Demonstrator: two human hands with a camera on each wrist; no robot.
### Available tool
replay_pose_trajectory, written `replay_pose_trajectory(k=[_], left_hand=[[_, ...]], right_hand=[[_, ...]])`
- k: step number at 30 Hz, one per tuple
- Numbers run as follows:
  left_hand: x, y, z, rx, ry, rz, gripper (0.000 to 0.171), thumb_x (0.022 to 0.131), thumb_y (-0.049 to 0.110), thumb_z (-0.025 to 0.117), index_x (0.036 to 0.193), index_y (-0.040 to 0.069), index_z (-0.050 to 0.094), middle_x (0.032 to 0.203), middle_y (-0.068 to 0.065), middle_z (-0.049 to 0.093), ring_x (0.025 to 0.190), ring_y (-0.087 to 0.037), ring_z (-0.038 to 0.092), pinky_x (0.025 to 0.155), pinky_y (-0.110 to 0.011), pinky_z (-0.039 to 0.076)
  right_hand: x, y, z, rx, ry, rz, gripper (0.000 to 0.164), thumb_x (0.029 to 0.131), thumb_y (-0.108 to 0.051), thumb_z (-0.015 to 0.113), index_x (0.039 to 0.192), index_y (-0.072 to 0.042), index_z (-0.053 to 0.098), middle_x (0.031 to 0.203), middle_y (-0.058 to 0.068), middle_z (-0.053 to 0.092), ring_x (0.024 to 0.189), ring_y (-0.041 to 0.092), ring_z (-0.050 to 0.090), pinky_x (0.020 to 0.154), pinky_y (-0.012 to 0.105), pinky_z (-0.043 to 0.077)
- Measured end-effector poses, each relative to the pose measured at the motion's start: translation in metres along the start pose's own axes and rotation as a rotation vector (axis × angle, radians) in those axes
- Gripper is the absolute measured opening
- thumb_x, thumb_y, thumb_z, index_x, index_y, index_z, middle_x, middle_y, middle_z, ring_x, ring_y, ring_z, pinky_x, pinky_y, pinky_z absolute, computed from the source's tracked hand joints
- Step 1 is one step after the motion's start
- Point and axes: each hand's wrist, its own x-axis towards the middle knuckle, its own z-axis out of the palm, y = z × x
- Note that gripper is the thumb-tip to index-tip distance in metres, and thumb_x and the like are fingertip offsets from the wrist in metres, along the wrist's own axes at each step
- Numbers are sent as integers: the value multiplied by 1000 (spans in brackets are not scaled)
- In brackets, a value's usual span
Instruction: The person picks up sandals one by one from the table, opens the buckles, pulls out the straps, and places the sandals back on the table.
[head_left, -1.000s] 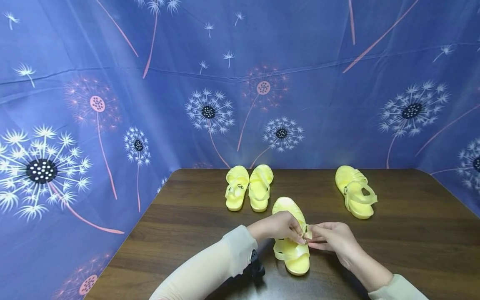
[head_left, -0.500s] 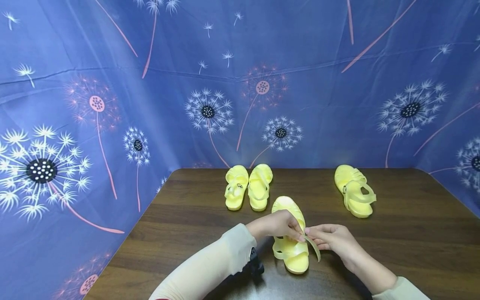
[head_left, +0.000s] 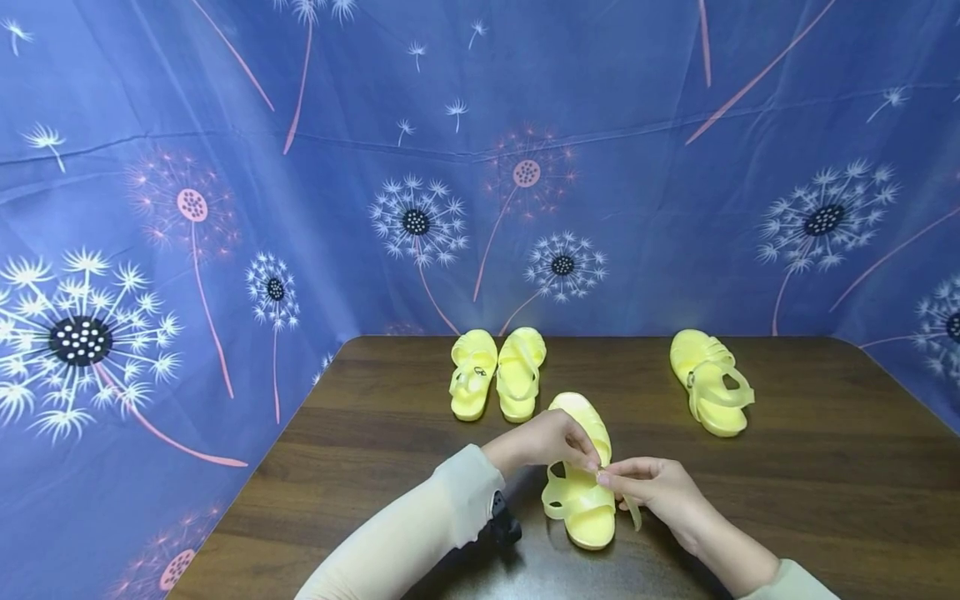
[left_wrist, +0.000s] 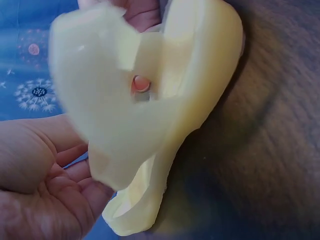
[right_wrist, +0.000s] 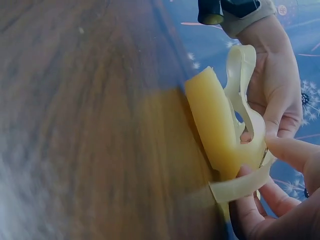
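The near sandal point(head_left: 590, 523), pale yellow, sits upright in the near middle of the table point(head_left: 360, 467), a little right of centre, its toe pointing far and slightly left, its heel toward the near edge. The left hand point(head_left: 551, 439) reaches across it from the left, fingers bent and thumb and fingertips drawn together, pinching the sandal's upper at its right side. The right hand point(head_left: 660, 492) comes in from the right with thumb and forefinger closed on the same spot, so that the fingertips of both hands meet there. A loose strap point(head_left: 633, 512) hangs down beside the right fingers; the right wrist view shows it curving across them. Exactly which bit of strap or fastening each fingertip has hold of is hard to tell, as the fingers cover it. An openwork band point(head_left: 558, 498) bulges out on the sandal's left side.

Farther off, a pair of yellow sandals point(head_left: 517, 385) stands side by side at the far middle, left of the hands. Another yellow sandal point(head_left: 708, 375) stands at the far right, well apart from them. Behind the table hangs a blue cloth point(head_left: 637, 108) printed with dandelions.
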Motion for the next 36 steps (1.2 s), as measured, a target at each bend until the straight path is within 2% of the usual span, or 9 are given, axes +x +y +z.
replay_pose_trajectory(k=[6, 13, 17, 22, 31, 36], left_hand=[[-3, 3, -1, 66, -1, -12, 9, 82, 19, 77, 87, 12, 79, 75, 8, 73, 64, 2, 55, 61, -14, 47], [-2, 6, -1, 73, -7, 6, 9, 83, 19, 77, 87, 12, 78, 74, 7, 72, 63, 2, 55, 59, -13, 47], [-3, 7, -2, 57, 4, 17, 8, 82, 18, 78, 86, 11, 77, 74, 6, 72, 63, 2, 56, 59, -14, 47], [-5, 6, -3, 28, 26, -7, 8, 80, 18, 79, 83, 11, 77, 73, 6, 72, 63, 2, 55, 59, -14, 47], [-4, 0, 1, -15, 28, -15, 8, 80, 21, 79, 83, 13, 78, 73, 8, 72, 64, 3, 54, 58, -15, 47], [-1, -3, 0, -40, 11, -15, 10, 80, 20, 79, 85, 12, 78, 75, 6, 74, 67, 3, 57, 63, -14, 48]], right_hand=[[-3, -6, 8, -11, 11, 12, 35, 88, -28, 72, 104, 4, 67, 94, 3, 70, 79, 19, 67, 75, 34, 54], [-1, -9, 12, -28, 75, 37, 31, 83, -28, 77, 94, 0, 68, 80, 1, 67, 70, 19, 63, 69, 32, 52], [0, -10, 11, -34, 61, -6, 30, 84, -26, 76, 95, 1, 68, 78, 1, 70, 70, 17, 63, 66, 30, 53], [-1, -12, 13, -51, 47, -59, 29, 84, -25, 74, 95, 2, 68, 79, 2, 71, 71, 17, 63, 67, 29, 54], [1, -6, 10, 25, -18, -10, 27, 88, -25, 71, 94, 0, 68, 85, 0, 67, 78, 18, 64, 74, 33, 53], [3, -5, 9, 65, -35, -11, 22, 88, -25, 71, 91, -3, 68, 90, 0, 66, 83, 16, 63, 76, 33, 55]])
